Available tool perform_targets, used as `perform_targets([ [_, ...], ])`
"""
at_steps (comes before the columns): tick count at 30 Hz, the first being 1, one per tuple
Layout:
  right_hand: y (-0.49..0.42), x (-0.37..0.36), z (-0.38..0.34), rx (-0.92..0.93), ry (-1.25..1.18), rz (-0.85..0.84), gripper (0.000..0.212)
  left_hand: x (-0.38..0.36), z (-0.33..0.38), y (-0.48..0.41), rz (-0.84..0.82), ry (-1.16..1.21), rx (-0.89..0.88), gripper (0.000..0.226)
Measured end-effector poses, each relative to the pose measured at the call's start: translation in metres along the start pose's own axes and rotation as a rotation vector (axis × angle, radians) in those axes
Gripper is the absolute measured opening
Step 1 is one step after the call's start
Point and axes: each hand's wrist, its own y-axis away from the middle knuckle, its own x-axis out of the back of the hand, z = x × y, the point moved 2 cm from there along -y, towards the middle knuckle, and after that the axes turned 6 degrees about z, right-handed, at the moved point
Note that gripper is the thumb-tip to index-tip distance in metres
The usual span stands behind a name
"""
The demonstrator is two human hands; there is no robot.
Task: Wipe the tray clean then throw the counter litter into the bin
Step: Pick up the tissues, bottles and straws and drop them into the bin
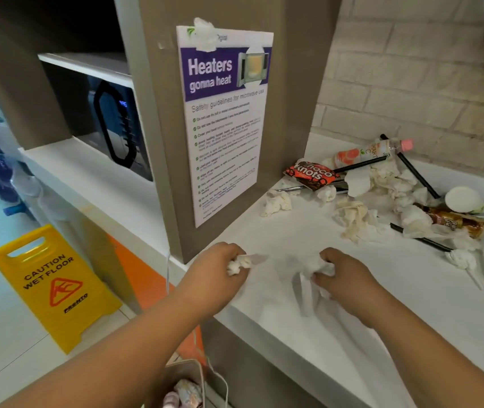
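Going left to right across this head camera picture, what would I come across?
Yellow wet floor sign → microwave → microwave safety poster → left hand gripping a crumpled tissue → right hand on another tissue → pile of litter on the counter.

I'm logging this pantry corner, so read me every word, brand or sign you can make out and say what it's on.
"Heaters gonna heat", "Safety guidelines for microwave use": wall poster; its bullet points are too small to read.
"CAUTION WET FLOOR": yellow floor sign; the brand word below is blurred.
"choco knots": red snack wrapper.
"MART C", partly visible: plastic bottle.
Brown wrapper: print unreadable.
Microwave display: digits blurred.
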Motion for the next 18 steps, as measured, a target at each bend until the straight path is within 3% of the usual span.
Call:
perform_targets([
  [5,0.031,-0.041,-0.057,0.125,-0.104,-0.139,0.016,0.032,-0.049,0.047,0.002,0.106,0.182,0.007],
  [9,0.05,-0.1,-0.088,0.19,-0.045,-0.317,0.022,0.046,-0.101,0.083,0.0,0.083,0.321,0.008],
  [14,0.053,-0.181,-0.088,0.264,0.11,-0.432,0.009,0.037,-0.174,0.123,0.007,0.036,0.6,0.012],
  [18,0.046,-0.252,-0.068,0.235,0.14,-0.584,0.024,0.018,-0.215,0.143,0.011,0.04,0.779,0.006],
])
